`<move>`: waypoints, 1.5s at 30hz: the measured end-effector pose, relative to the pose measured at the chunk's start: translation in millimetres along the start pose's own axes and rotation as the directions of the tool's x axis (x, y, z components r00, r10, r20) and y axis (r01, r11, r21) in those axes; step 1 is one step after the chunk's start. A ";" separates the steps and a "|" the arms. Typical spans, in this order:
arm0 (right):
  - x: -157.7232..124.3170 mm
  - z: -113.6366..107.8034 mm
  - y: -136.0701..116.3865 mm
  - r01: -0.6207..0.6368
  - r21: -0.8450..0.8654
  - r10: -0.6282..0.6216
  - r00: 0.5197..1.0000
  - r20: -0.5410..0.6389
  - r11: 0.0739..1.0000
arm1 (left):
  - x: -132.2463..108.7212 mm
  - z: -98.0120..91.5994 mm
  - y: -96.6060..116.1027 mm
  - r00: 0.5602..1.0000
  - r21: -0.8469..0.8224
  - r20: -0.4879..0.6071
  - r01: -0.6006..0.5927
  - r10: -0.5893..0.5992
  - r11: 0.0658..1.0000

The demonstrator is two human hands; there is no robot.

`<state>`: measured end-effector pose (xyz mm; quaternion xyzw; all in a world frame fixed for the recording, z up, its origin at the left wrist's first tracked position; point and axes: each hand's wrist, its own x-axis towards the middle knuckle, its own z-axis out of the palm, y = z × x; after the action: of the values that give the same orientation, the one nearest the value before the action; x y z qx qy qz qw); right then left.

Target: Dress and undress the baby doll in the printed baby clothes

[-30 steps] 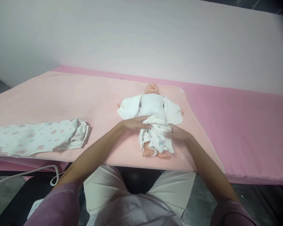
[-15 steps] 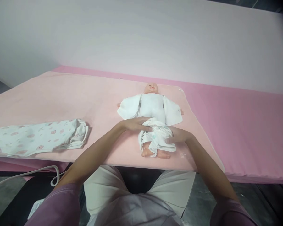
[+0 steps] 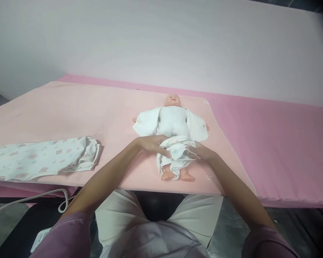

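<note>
A baby doll lies on its back with its feet toward me, wearing an open white top spread out at both sides. A white diaper with faint green marks is bunched round its hips and thighs. My left hand is closed on the diaper's left edge, thumb in front and the other fingers partly hidden behind. On the opposite side my right hand grips the diaper's front flap, its fingers partly covered by folds. The doll's bare feet stick out below.
A folded white cloth with pink prints lies at the left on the pale pink mat. Darker pink padding continues to the right, with a white wall behind. A white cable hangs below the front edge at left.
My right hand has moved up and slightly inward with the diaper's front flap, uncovering more of the doll's lower legs. My left hand has shifted only slightly on its edge.
</note>
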<state>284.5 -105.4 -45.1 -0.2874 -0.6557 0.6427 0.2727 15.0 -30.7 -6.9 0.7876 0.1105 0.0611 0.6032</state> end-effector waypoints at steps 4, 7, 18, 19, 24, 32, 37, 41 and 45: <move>-3.9 -7.1 -4.3 0.013 0.016 -0.014 0.998 0.060 1.000 | -0.8 4.3 0.1 1.000 -0.043 -0.009 -0.021 0.021 0.999; -5.1 -5.6 -14.2 -0.029 -0.025 0.031 0.997 0.067 0.999 | -4.5 13.5 4.1 0.999 -0.064 -0.036 -0.001 -0.001 0.998; -35.8 110.7 -31.9 -0.190 -0.146 0.019 0.671 -0.741 0.971 | -8.3 65.9 20.8 0.955 0.061 -0.290 0.086 -0.065 0.994; -42.5 126.4 -23.5 -0.198 -0.147 0.009 0.625 -0.781 0.969 | -7.5 68.2 21.8 0.960 0.142 -0.270 0.111 -0.070 0.984; -71.8 178.4 18.8 -0.259 -0.169 -0.047 0.418 -0.907 0.951 | -1.7 85.8 26.2 0.977 0.533 -0.204 0.163 -0.061 0.830; -84.2 172.9 27.4 -0.530 -0.359 -0.265 0.247 -0.932 0.768 | 11.7 117.9 28.4 0.963 0.795 -0.248 0.265 -0.107 0.546; -87.8 159.7 25.1 -0.515 -0.288 -0.086 0.380 -0.921 0.808 | 10.7 120.8 26.9 0.953 0.745 -0.289 0.286 -0.094 0.602; -80.2 148.1 24.3 -0.297 -0.205 -0.022 0.520 -0.854 0.933 | 2.4 110.6 23.5 0.952 0.552 -0.305 0.196 -0.022 0.810; -64.8 133.5 21.1 -0.167 -0.219 -0.072 0.616 -0.784 0.961 | -8.2 97.7 19.2 0.948 0.237 -0.316 0.046 0.032 0.970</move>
<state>232.5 -244.0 -68.7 -0.5912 -0.5434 0.3633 0.4725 31.4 -129.0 -14.0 0.8344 0.2156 0.1711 0.4775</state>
